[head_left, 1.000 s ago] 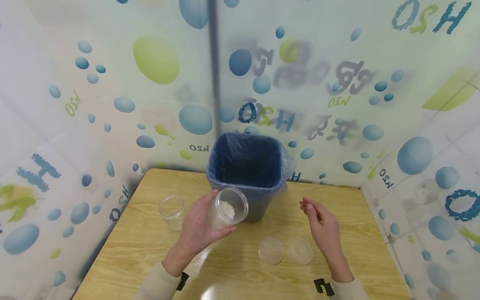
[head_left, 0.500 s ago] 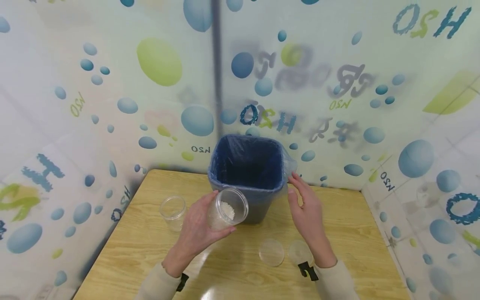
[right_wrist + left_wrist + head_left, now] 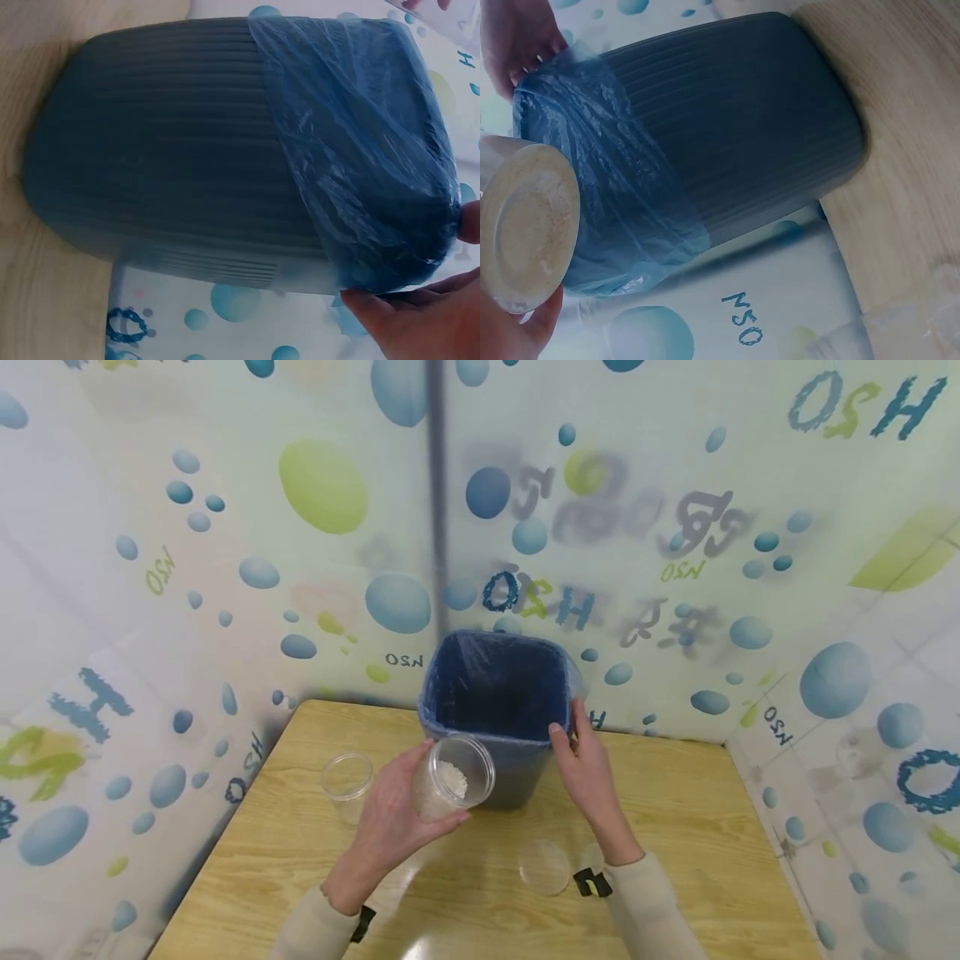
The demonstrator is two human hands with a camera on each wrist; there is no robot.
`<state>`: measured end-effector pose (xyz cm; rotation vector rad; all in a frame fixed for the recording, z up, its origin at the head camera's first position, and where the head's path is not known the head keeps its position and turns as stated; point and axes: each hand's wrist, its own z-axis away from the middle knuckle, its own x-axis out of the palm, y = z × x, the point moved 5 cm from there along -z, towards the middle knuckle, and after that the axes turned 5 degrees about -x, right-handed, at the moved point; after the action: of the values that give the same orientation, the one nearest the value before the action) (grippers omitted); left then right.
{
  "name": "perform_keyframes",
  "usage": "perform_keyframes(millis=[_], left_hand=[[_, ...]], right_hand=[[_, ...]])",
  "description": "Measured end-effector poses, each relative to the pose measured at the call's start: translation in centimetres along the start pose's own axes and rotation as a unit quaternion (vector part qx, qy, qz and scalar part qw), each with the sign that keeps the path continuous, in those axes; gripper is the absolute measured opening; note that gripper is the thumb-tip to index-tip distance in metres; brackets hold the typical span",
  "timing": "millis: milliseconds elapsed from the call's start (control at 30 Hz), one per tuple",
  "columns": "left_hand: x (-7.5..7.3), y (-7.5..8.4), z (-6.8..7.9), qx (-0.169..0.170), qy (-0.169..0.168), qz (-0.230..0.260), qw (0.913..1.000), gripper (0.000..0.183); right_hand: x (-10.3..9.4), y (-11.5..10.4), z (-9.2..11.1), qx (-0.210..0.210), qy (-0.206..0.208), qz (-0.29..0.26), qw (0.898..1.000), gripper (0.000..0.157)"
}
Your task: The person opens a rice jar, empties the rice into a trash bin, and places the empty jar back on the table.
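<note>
My left hand [image 3: 390, 818] grips a clear plastic jar [image 3: 480, 772] from the side, fingers and thumb round its wall. The jar is tilted, its open mouth toward the head camera, with white grains [image 3: 452, 779] lying inside. In the left wrist view the jar's bottom [image 3: 532, 225] faces the camera. Just beyond stands a dark trash bin [image 3: 165, 142], upright on the table. A blue translucent bag [image 3: 360, 142] lines it, folded down over the rim. At the bin's right front corner my right hand [image 3: 592, 781] holds the bagged rim, thumb and fingers on either side.
A second clear jar [image 3: 347, 785], uncapped, stands left of my left hand. Two clear round lids lie in front of the bin: one lid [image 3: 544, 867] in full view, the other lid [image 3: 592, 857] partly under my right wrist. A patterned curtain [image 3: 675, 677] rises behind the wooden table [image 3: 712, 827].
My right hand has come from the right of the table to the trash bin and taken hold of its rim. The left hand keeps the jar in nearly the same place.
</note>
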<state>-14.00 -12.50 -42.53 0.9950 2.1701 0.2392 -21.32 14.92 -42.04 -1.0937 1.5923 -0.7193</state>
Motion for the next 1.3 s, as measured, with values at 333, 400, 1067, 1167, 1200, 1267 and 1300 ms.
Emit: perform_keyframes(millis=[333,400,1067,1167,1200,1267,1300], left_hand=[[-1.7,0.0,-1.9,0.006,0.019,-0.007,0.9998,0.101],[-2.2,-0.1,-2.3,0.010,0.029,-0.009,0.9995,0.100],[-3.5,-1.0,-8.5,0.062,0.057,-0.080,0.9933,0.095],[-3.4,-1.2,-9.0,0.064,0.063,-0.102,0.9908,0.095],[-3.4,-1.2,-9.2,0.064,0.065,-0.107,0.9901,0.095],[-3.4,-1.3,-9.4,0.065,0.065,-0.115,0.9891,0.095],[-3.4,-1.4,-9.4,0.067,0.066,-0.118,0.9886,0.095]], right_hand=[[0.5,1.2,0.2,0.023,0.011,-0.055,0.998,0.064],[0.8,1.3,0.3,0.023,0.004,-0.079,0.997,0.064],[0.8,1.8,0.8,0.042,0.001,-0.104,0.994,0.065],[0.9,1.7,0.7,0.034,0.001,-0.112,0.993,0.065],[1.0,1.7,0.7,0.034,0.000,-0.114,0.993,0.064],[1.1,1.6,0.6,0.030,0.000,-0.121,0.992,0.064],[1.1,1.5,0.6,0.029,0.001,-0.124,0.992,0.063]])
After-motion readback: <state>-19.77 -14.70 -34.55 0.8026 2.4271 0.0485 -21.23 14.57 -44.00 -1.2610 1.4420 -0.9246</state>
